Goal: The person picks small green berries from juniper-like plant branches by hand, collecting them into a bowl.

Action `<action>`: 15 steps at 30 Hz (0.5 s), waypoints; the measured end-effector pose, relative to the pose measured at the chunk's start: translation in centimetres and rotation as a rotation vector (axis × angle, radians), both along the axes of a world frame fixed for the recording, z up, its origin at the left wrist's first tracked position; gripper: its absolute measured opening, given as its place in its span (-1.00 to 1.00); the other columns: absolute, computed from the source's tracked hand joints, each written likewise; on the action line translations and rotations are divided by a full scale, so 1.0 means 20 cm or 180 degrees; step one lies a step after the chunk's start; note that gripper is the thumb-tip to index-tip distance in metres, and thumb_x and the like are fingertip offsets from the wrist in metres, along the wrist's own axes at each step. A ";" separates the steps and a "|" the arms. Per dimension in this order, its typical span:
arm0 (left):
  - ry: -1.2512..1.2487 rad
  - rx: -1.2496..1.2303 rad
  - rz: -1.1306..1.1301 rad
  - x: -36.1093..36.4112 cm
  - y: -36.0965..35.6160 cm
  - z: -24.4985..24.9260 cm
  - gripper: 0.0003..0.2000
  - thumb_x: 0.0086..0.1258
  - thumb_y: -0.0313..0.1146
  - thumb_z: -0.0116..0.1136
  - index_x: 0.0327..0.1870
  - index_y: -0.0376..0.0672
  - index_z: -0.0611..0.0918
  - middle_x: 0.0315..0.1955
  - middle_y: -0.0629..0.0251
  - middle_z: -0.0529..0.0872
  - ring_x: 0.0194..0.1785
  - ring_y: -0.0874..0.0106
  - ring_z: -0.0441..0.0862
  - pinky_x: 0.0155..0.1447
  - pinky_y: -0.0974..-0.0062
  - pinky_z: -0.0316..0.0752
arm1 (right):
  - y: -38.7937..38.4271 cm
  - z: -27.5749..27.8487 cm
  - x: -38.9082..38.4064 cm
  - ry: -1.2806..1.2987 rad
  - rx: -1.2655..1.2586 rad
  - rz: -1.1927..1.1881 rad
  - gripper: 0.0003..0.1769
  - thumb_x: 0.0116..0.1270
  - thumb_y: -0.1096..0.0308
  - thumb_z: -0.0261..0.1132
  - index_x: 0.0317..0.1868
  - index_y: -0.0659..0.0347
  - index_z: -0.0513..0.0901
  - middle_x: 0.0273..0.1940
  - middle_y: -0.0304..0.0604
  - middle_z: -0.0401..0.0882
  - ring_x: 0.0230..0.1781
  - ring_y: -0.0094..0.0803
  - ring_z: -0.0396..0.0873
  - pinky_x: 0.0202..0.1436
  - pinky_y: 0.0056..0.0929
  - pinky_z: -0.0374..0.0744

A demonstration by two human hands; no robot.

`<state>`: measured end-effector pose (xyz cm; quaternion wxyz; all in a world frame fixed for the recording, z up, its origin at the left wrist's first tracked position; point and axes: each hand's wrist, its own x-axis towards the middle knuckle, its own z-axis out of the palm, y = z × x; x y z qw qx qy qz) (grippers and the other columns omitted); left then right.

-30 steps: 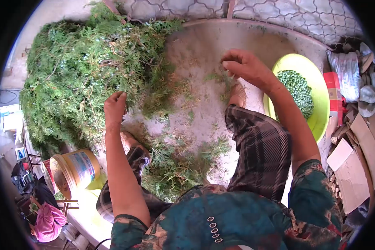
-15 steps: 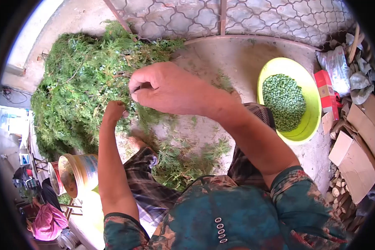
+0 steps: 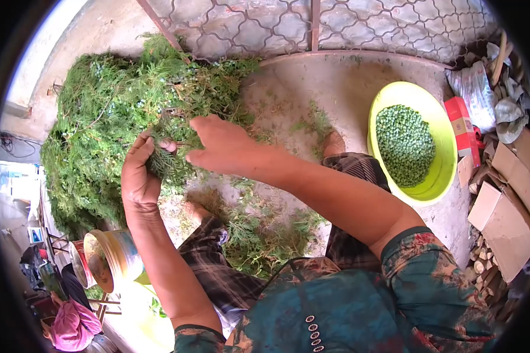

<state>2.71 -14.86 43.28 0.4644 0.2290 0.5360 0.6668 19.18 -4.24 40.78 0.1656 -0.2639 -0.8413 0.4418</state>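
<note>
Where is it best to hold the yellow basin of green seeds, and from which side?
Grip the yellow basin by its broad rim on the side toward the person's leg: bare there, while a red box and cardboard crowd the far side. Probably keep it level, since green seeds fill it.

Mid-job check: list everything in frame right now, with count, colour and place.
branch pile: one, green, upper left on the floor
sprig: one, green, in the left hand
clippings: scattered, green, floor between the legs
basin: one, yellow-green, right
round bits: many, green, inside the basin
box: one, red, at the basin's right rim
cardboard: several pieces, brown, far right
tub: one, yellowish, lower left
cloth: one, pink, bottom left
left hand: grip closed round the sprig
right hand: fingers at the sprig
</note>
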 end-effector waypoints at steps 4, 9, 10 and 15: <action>-0.0301 0.0426 0.0014 0.08 0.00 0.08 -0.70 0.38 -0.46 0.00 0.09 -0.34 0.40 -0.25 0.10 0.64 -0.19 0.26 0.62 0.01 0.25 0.53 | -0.01 -0.01 -0.08 -0.0267 0.0456 -0.0071 -0.39 0.09 0.19 0.27 0.12 0.32 0.35 0.01 0.17 0.42 0.05 0.00 0.44 0.04 -0.07 0.41; -0.1518 0.0781 -0.0233 0.03 -0.02 0.05 -0.69 0.36 -0.47 0.04 0.09 -0.37 0.43 -0.14 0.13 0.62 -0.11 0.32 0.60 -0.01 0.32 0.56 | 0.01 -0.08 -0.12 -0.0354 0.1096 0.0184 -0.76 0.08 0.36 0.20 -0.22 0.26 0.53 -0.22 0.06 0.55 -0.15 0.02 0.53 -0.04 -0.06 0.43; -0.2031 0.0921 -0.0330 0.04 -0.02 0.05 -0.69 0.37 -0.48 0.03 0.11 -0.38 0.42 -0.11 0.13 0.61 -0.09 0.33 0.59 -0.01 0.33 0.56 | 0.02 -0.08 -0.12 -0.0353 0.1100 0.0190 -0.76 0.08 0.36 0.20 -0.22 0.26 0.53 -0.22 0.06 0.55 -0.15 0.02 0.53 -0.04 -0.06 0.43; -0.2269 0.1083 0.0078 0.07 0.00 0.07 -0.59 0.29 -0.65 0.04 0.18 -0.41 0.37 0.07 0.05 0.55 0.08 0.26 0.54 0.18 0.30 0.46 | 0.00 -0.08 -0.11 -0.0380 0.0798 0.0307 -0.77 0.02 0.44 0.18 -0.25 0.24 0.57 -0.30 0.04 0.57 -0.20 -0.01 0.56 -0.14 -0.07 0.50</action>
